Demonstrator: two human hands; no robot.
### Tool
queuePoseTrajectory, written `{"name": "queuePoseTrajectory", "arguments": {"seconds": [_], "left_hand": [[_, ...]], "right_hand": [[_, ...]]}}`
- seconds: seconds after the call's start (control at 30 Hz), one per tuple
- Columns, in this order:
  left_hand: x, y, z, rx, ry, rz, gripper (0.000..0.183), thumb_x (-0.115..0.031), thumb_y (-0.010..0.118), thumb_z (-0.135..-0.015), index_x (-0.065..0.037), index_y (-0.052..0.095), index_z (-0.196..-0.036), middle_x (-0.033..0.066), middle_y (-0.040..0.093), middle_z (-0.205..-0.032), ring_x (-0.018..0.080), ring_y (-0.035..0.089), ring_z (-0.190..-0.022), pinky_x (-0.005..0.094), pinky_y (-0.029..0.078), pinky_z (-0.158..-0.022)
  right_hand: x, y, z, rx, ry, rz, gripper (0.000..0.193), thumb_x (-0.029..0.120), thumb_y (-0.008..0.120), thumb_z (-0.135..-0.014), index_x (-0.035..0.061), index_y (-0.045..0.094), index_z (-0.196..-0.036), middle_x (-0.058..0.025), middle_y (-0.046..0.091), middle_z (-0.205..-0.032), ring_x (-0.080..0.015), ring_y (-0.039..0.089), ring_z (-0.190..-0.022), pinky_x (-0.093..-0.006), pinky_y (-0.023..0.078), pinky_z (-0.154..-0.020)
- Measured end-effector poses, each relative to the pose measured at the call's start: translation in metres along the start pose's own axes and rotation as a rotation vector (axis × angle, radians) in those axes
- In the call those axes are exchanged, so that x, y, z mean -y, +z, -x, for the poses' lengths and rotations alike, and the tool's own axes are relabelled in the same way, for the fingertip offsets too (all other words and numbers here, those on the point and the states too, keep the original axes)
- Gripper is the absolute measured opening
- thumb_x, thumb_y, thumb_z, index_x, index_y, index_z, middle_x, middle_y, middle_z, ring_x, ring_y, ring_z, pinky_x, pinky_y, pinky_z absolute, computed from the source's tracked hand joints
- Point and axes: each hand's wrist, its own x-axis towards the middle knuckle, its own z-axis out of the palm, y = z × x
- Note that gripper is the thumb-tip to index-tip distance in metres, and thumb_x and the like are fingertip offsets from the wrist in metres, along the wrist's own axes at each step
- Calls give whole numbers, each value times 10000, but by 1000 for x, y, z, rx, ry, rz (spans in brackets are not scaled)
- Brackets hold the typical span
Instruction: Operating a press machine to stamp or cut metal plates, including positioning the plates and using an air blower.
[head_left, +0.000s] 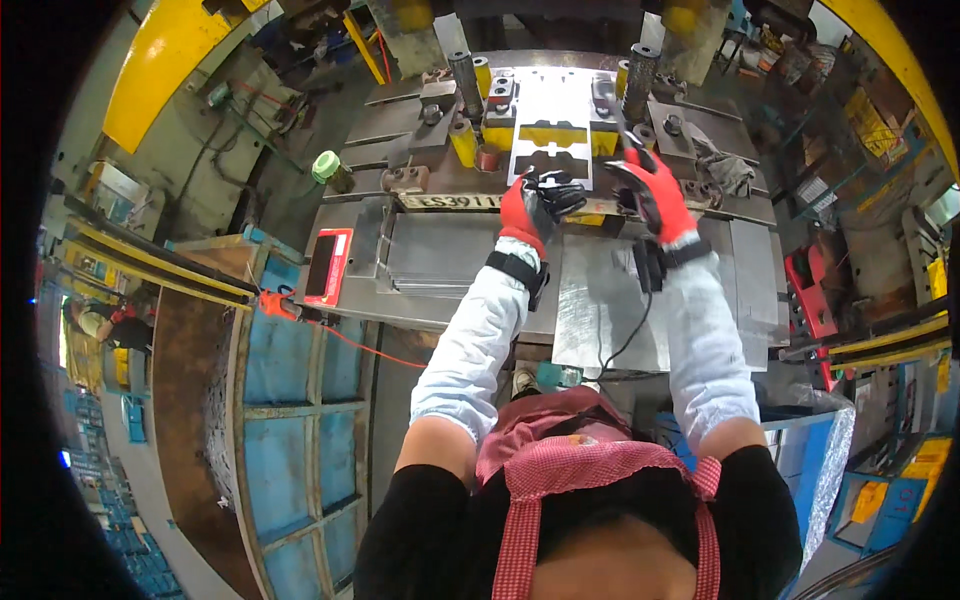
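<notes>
I wear red and black gloves on both hands. My left hand is at the near left corner of a bright metal sheet with cut-out openings, its fingers closed on the sheet's near edge. The sheet lies over a press die with yellow blocks and runs back under strong glare. To the right of the sheet, my right hand is raised with thumb and fingers apart, holding nothing; its fingertips are slightly blurred.
Dark guide posts stand either side of the die. Flat metal sheets are stacked at the near left, with more sheet metal under my right forearm. A red-framed card, green-capped bottle and grey rag lie around the bed.
</notes>
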Motion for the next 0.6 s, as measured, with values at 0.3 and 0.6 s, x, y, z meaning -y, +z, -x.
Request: {"name": "queuePoseTrajectory", "arguments": {"seconds": [0.3, 0.6], "left_hand": [[3, 17, -3, -127, 53, -52, 486, -351, 308, -874, 66, 524, -999, 218, 611, -870, 334, 612, -760, 453, 496, -736], [0, 15, 5, -19, 73, -85, 424, -289, 287, -906, 72, 480, -1018, 239, 596, -895, 355, 602, -777, 474, 483, -767]], "right_hand": [[-118, -140, 203, -366, 160, 157, 395, 128, 544, -828, 80, 450, -1209, 19, 482, -729, -93, 508, -610, -248, 424, -455], [-138, -161, 245, -345, 233, 51, 655, 105, 575, -736, 59, 298, -1328, -37, 566, -775, -97, 489, -564, -230, 398, -485]]}}
